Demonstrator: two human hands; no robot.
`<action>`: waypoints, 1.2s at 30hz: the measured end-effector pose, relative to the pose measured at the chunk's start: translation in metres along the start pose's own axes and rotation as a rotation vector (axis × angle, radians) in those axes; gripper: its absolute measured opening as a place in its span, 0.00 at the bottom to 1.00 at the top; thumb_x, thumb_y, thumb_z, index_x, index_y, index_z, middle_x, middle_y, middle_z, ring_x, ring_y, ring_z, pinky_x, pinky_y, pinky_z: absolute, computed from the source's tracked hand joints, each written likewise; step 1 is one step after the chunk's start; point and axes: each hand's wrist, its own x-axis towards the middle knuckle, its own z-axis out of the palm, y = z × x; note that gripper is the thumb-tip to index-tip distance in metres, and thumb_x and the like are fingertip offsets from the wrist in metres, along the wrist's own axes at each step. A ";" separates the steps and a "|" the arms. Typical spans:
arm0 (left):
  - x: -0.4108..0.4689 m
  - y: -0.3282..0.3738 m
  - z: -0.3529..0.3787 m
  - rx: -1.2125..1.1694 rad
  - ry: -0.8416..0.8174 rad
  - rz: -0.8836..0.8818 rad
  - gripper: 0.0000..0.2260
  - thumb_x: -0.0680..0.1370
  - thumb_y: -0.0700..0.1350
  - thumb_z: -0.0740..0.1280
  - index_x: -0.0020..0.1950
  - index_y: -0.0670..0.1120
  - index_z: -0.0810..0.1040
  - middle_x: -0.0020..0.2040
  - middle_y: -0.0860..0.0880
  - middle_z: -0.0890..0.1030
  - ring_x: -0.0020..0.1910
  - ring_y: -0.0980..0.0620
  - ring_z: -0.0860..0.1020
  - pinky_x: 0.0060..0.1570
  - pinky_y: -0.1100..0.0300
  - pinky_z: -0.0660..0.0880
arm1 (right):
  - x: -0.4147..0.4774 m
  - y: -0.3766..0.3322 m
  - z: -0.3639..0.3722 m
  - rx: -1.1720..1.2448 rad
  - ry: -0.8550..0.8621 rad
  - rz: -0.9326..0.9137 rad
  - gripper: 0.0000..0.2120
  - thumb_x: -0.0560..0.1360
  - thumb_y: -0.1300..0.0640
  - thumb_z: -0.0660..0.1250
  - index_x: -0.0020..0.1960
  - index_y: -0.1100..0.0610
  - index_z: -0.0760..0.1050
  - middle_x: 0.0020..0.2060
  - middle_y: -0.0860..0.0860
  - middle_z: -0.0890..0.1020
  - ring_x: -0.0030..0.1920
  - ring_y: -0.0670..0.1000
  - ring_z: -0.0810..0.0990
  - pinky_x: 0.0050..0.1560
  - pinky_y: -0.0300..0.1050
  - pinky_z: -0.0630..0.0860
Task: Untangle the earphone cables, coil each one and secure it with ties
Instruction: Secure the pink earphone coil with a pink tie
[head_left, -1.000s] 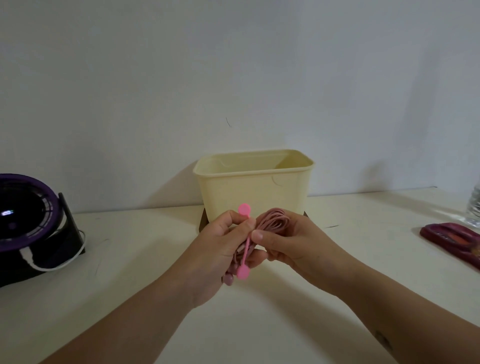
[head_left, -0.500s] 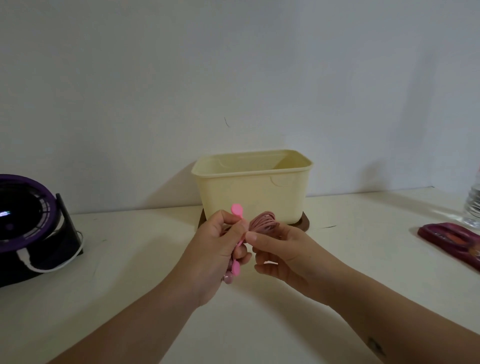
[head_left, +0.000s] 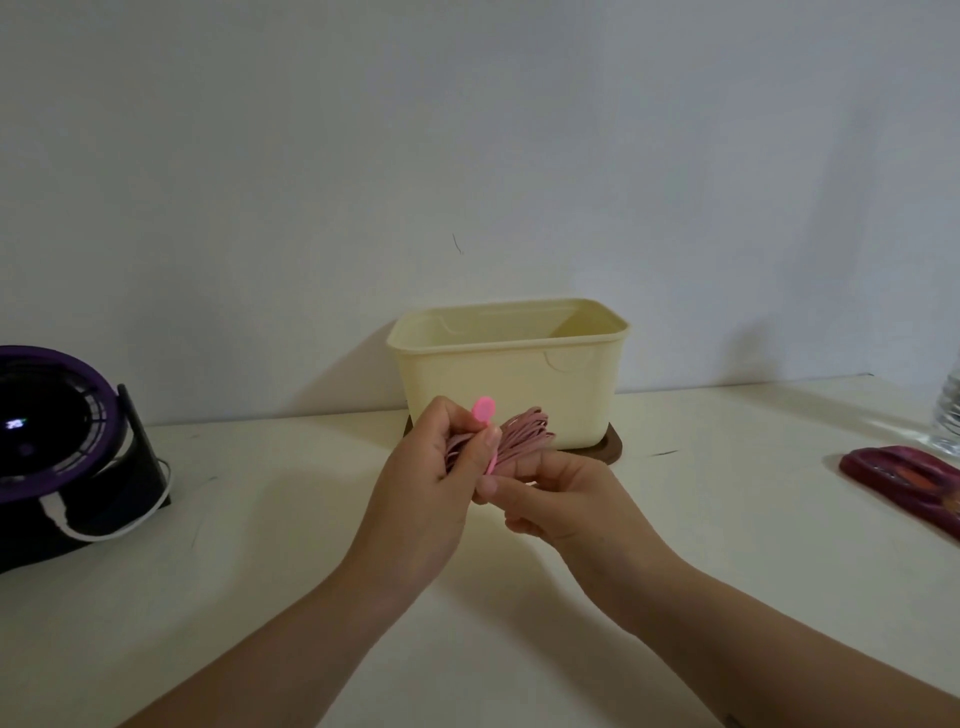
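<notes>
Mostly plastic, dull to glossy, on a smooth, matt pale table (head_left: 260, 571).
The coiled cable (head_left: 522, 439) looks like matt, rubbery pink plastic; the tie (head_left: 483, 407) on it is smoother, brighter pink plastic. The far tub (head_left: 498, 389) is cream plastic with a soft sheen, standing on a dull brown base (head_left: 615, 448). At left the fan (head_left: 57, 415) is glossy black and purple plastic. At right the bottle (head_left: 948, 421) is clear and ribbed, and the dark red object (head_left: 904, 483) shines.

Cream table (head_left: 291, 545): purple fan (head_left: 57, 441) left, brown mat (head_left: 610, 449) centre, maroon case (head_left: 904, 480) right.
</notes>
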 end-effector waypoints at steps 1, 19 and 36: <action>-0.001 0.001 0.000 0.018 0.000 0.016 0.06 0.78 0.44 0.63 0.43 0.45 0.71 0.29 0.60 0.76 0.26 0.64 0.72 0.29 0.73 0.66 | 0.000 0.000 0.001 0.012 -0.001 0.004 0.03 0.69 0.58 0.73 0.36 0.54 0.83 0.37 0.50 0.83 0.37 0.46 0.73 0.46 0.42 0.72; -0.004 0.001 -0.001 0.159 -0.020 0.139 0.06 0.78 0.44 0.64 0.41 0.51 0.72 0.30 0.57 0.78 0.25 0.61 0.73 0.28 0.70 0.68 | 0.001 -0.008 -0.010 -0.222 -0.180 -0.064 0.12 0.77 0.65 0.59 0.43 0.59 0.81 0.39 0.50 0.84 0.43 0.49 0.79 0.56 0.49 0.76; 0.005 -0.002 -0.002 -0.469 0.015 -0.516 0.09 0.80 0.49 0.60 0.43 0.47 0.72 0.24 0.53 0.67 0.25 0.55 0.62 0.18 0.68 0.56 | 0.007 -0.002 -0.015 0.274 -0.252 0.101 0.09 0.72 0.55 0.63 0.41 0.58 0.81 0.29 0.51 0.76 0.32 0.48 0.75 0.41 0.41 0.77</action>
